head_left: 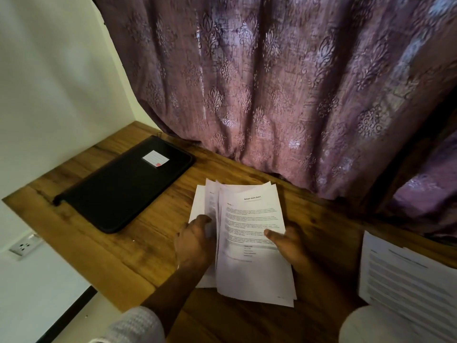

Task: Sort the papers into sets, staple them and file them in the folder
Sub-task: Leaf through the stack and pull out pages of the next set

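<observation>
My grip holds the fanned stack of white printed sheets [252, 231] over the brown wooden worktop [148, 246], long axis pointing away from me. My left hand [195, 241] curls on the left leaves and my right hand [288, 242] pinches thumb-on-top. The black zipped folder [123, 186] lies far-left, nearer my left.

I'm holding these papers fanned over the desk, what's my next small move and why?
Probably slide the top sheet off with the right hand, whose thumb lies on it, while the left hand grips the fanned stack behind. Sorting looks unfinished; the black folder lies closed.
</observation>
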